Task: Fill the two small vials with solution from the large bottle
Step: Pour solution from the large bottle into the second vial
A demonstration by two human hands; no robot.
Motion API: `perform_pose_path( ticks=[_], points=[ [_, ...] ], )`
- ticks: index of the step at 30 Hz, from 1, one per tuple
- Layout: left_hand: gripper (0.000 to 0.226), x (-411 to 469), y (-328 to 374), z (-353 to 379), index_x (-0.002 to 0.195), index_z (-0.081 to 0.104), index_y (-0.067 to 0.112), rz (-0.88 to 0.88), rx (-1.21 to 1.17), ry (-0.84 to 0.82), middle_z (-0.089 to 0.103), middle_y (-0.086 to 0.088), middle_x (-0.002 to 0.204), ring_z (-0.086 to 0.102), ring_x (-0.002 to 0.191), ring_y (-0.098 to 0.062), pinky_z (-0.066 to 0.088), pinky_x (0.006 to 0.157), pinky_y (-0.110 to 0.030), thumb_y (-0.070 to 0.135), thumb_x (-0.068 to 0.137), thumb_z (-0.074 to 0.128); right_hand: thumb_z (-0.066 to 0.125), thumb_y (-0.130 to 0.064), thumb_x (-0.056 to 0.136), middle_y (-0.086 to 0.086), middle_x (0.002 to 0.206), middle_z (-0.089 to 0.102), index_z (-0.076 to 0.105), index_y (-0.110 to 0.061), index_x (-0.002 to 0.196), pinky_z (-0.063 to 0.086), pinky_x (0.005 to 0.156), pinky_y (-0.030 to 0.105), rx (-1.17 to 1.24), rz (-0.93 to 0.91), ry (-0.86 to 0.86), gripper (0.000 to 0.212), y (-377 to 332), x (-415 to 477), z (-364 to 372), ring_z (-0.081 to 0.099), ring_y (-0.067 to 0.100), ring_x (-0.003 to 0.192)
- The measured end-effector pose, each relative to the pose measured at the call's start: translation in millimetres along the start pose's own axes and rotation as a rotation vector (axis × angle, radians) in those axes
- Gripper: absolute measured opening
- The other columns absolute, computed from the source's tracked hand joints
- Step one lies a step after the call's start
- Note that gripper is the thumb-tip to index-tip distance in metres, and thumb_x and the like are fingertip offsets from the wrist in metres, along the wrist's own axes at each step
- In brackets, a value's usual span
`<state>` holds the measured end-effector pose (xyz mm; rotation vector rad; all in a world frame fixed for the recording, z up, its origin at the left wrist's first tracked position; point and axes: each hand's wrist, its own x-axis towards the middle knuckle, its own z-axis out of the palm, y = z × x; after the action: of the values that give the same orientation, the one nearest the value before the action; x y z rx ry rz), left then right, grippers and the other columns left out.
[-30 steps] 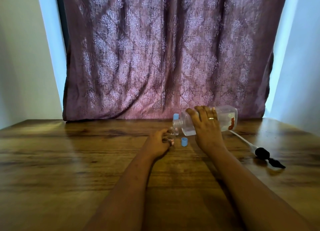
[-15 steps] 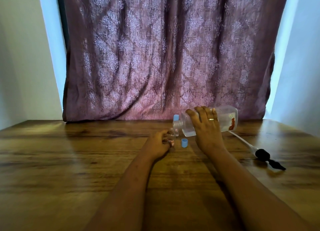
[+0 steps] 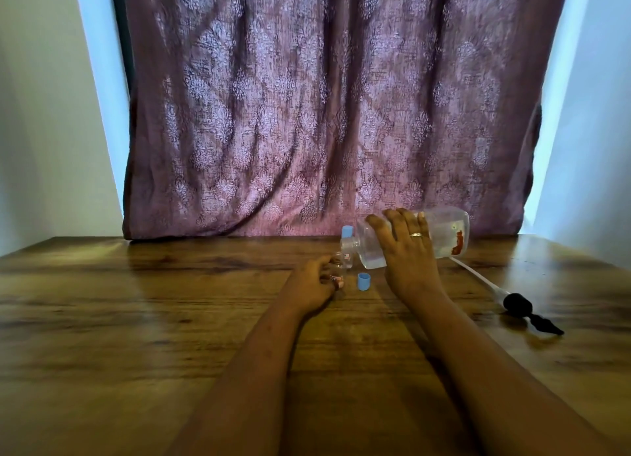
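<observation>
My right hand [image 3: 408, 250] grips the large clear bottle [image 3: 444, 235], tipped on its side with its neck pointing left and down. Clear liquid lies in the bottle's lower part. Its mouth hangs just above a small vial [image 3: 337, 271] that stands on the wooden table [image 3: 136, 319], held upright by my left hand [image 3: 312, 283]. Behind the bottle's neck stands a second small vial with a blue cap [image 3: 347, 232], mostly hidden. A loose blue cap [image 3: 364, 281] sits on the table between my hands.
A dropper with a clear tube and black rubber bulb [image 3: 519, 306] lies on the table to the right of my right arm. A purple patterned curtain [image 3: 324, 114] hangs behind the table's far edge.
Almost nothing has moved: the bottle stays tipped over the vial and both hands keep their hold.
</observation>
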<state>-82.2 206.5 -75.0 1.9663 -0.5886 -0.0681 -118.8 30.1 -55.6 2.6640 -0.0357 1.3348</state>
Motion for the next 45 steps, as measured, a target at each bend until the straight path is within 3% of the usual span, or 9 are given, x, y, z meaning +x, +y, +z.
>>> perform_pose_path(
  ticks=[4,8,18,24,31,36,41,45],
  points=[
    [0.053,-0.6,0.4,0.1,0.14,0.048,0.019,-0.004,-0.008,0.005,0.064,-0.005,0.123,0.066,0.108,-0.025,0.054,0.097,-0.048,0.008,0.091,0.065,0.068,0.013,0.047,0.018,0.13,0.049,0.034,-0.02,0.13,0.015,0.11,0.048,0.012,0.0,0.002,0.095,0.1,-0.1,0.2,0.039,0.039,0.127],
    [0.042,-1.3,2.3,-0.6,0.13,0.056,0.024,-0.001,-0.003,0.0,0.063,0.009,0.101,0.069,0.101,-0.022,0.056,0.093,-0.051,0.01,0.091,0.065,0.068,0.012,0.049,0.017,0.13,0.049,0.034,-0.02,0.13,0.019,0.11,0.049,0.016,-0.01,-0.001,0.094,0.9,0.4,0.5,0.039,0.039,0.127],
    [0.045,-1.8,3.9,-1.0,0.134,0.055,0.024,0.02,0.029,0.013,0.067,0.002,0.113,0.069,0.099,-0.019,0.058,0.09,-0.046,0.011,0.092,0.065,0.066,0.013,0.049,0.017,0.132,0.049,0.033,-0.021,0.131,0.015,0.11,0.048,0.012,-0.007,0.004,0.095,0.8,0.7,-0.7,0.038,0.039,0.128],
    [0.048,0.3,2.7,-0.2,0.137,0.052,0.021,0.012,0.015,0.006,0.061,0.008,0.104,0.066,0.101,-0.018,0.057,0.091,-0.042,0.009,0.092,0.064,0.071,0.011,0.046,0.017,0.131,0.05,0.035,-0.021,0.131,0.019,0.109,0.049,0.005,-0.017,0.03,0.098,1.4,1.0,0.9,0.04,0.039,0.127],
    [0.047,-0.4,2.0,0.0,0.136,0.052,0.021,0.001,0.018,0.005,0.061,0.009,0.107,0.061,0.093,-0.008,0.056,0.095,-0.046,0.01,0.092,0.064,0.068,0.014,0.046,0.017,0.129,0.052,0.037,-0.02,0.13,0.022,0.108,0.05,0.012,-0.015,0.042,0.096,0.6,-0.9,-0.5,0.041,0.039,0.126],
    [0.05,-3.0,4.5,0.3,0.138,0.052,0.019,0.001,-0.002,0.019,0.065,-0.005,0.126,0.066,0.107,-0.023,0.056,0.095,-0.044,0.007,0.091,0.065,0.067,0.014,0.048,0.016,0.132,0.049,0.033,-0.022,0.13,0.016,0.11,0.048,0.029,-0.011,0.026,0.096,-0.2,-0.1,-2.6,0.037,0.039,0.129],
    [0.053,-1.6,4.8,0.4,0.141,0.048,0.018,0.004,0.019,0.011,0.062,-0.007,0.131,0.065,0.11,-0.025,0.054,0.087,-0.04,0.008,0.091,0.065,0.07,0.011,0.049,0.017,0.132,0.049,0.034,-0.022,0.13,0.021,0.109,0.05,0.04,-0.022,0.017,0.095,0.1,0.2,-3.5,0.037,0.04,0.129],
    [0.057,-2.9,5.1,-0.2,0.144,0.044,0.017,0.003,0.032,0.005,0.058,-0.007,0.137,0.061,0.117,-0.024,0.053,0.099,-0.044,0.009,0.092,0.065,0.069,0.013,0.047,0.017,0.13,0.051,0.034,-0.021,0.129,0.02,0.109,0.049,0.032,-0.022,0.034,0.096,-0.4,-0.1,-4.1,0.04,0.039,0.127]
  ],
)
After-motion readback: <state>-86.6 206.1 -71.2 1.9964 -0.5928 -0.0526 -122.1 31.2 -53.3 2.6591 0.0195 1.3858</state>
